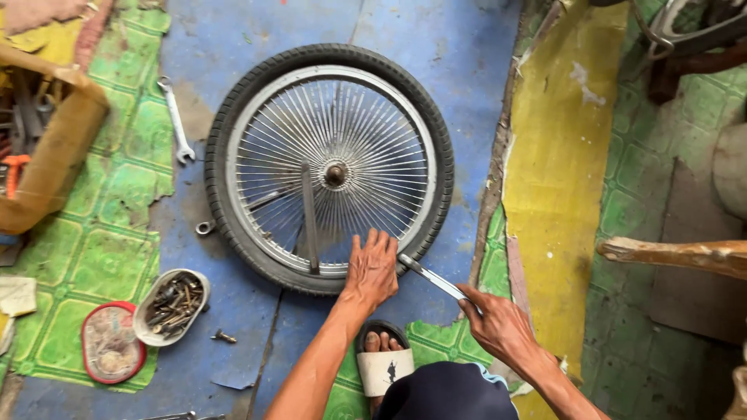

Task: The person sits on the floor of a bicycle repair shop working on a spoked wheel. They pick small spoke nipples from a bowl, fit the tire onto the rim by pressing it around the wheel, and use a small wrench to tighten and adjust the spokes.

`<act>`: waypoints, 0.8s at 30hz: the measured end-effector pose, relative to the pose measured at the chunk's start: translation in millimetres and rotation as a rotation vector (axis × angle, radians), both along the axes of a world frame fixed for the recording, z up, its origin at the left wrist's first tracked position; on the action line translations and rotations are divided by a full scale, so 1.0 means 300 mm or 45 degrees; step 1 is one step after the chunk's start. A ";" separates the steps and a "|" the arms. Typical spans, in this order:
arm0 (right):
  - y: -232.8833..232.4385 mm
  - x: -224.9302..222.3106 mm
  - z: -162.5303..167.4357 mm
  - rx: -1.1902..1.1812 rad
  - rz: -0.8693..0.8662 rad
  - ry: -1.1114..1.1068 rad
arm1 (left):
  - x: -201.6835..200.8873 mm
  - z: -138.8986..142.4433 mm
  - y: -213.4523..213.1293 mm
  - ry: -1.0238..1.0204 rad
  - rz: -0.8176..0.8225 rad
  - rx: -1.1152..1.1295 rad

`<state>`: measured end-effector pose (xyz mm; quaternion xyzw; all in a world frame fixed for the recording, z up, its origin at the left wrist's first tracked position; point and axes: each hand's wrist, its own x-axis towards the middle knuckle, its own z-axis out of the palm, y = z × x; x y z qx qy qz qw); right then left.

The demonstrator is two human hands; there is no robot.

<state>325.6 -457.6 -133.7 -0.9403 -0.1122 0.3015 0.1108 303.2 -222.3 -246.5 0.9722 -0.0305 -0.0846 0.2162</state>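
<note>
Right hand [502, 327], grip closed around the tyre lever [432, 278], angles it up-left under the near edge of the bicycle wheel [329, 167] flat on the floor, beside the left hand [372, 268] pressing open-palmed, holding nothing.

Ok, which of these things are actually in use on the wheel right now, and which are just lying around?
In use:
left hand pressing on the tyre
spoked wheel
right hand holding a flat metal lever at the rim
second lever lying across the spokes

Lying about:
spanner
tin of bolts
red lid
loose bolt
</note>
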 end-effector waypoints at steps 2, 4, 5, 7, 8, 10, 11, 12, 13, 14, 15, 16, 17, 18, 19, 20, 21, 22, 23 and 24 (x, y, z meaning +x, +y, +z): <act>0.019 0.006 0.010 -0.090 0.058 0.010 | 0.020 -0.008 -0.024 0.007 -0.006 0.036; 0.037 0.012 -0.002 -0.143 0.106 0.002 | 0.041 -0.022 -0.033 0.011 0.006 0.058; 0.039 0.010 -0.009 -0.125 0.071 0.017 | 0.051 -0.030 -0.036 0.018 0.019 0.051; 0.039 0.002 -0.029 -0.089 0.006 0.042 | 0.073 -0.047 -0.036 0.037 0.043 0.041; 0.038 -0.003 -0.039 -0.059 0.004 0.021 | 0.084 -0.055 -0.034 0.060 0.053 0.037; 0.027 -0.019 -0.054 -0.010 0.006 -0.007 | 0.086 -0.063 -0.036 0.081 0.068 0.026; 0.023 -0.024 -0.063 -0.041 0.002 0.015 | 0.085 -0.068 -0.033 0.068 0.058 0.030; 0.019 -0.030 -0.071 -0.070 -0.003 0.036 | 0.082 -0.073 -0.032 0.053 0.047 0.037; 0.013 -0.035 -0.076 -0.102 -0.005 0.060 | 0.077 -0.076 -0.031 0.068 0.033 0.032; 0.009 -0.039 -0.083 -0.049 0.025 0.002 | 0.072 -0.077 -0.028 0.080 0.020 0.023; 0.005 -0.041 -0.088 0.000 0.055 -0.059 | 0.071 -0.076 -0.028 0.090 0.006 0.012; 0.003 -0.043 -0.094 0.048 0.085 -0.120 | 0.069 -0.075 -0.028 0.074 0.003 0.025; 0.000 -0.042 -0.098 0.070 0.080 -0.114 | 0.069 -0.074 -0.028 0.059 0.005 0.037; -0.001 -0.042 -0.101 0.093 0.075 -0.106 | 0.069 -0.073 -0.028 0.046 0.006 0.051; 0.001 -0.039 -0.105 0.121 0.072 -0.101 | 0.070 -0.072 -0.029 0.067 -0.003 0.056; 0.004 -0.035 -0.108 0.149 0.087 -0.132 | 0.074 -0.071 -0.030 0.084 -0.012 0.065; 0.007 -0.034 -0.109 0.174 0.101 -0.157 | 0.071 -0.070 -0.032 0.108 -0.020 0.072; 0.010 -0.032 -0.109 0.196 0.114 -0.176 | 0.071 -0.070 -0.032 0.118 -0.018 0.072; 0.012 -0.032 -0.107 0.186 0.123 -0.165 | 0.072 -0.070 -0.033 0.129 -0.018 0.070; 0.015 -0.032 -0.105 0.175 0.132 -0.156 | 0.071 -0.070 -0.034 0.138 -0.019 0.067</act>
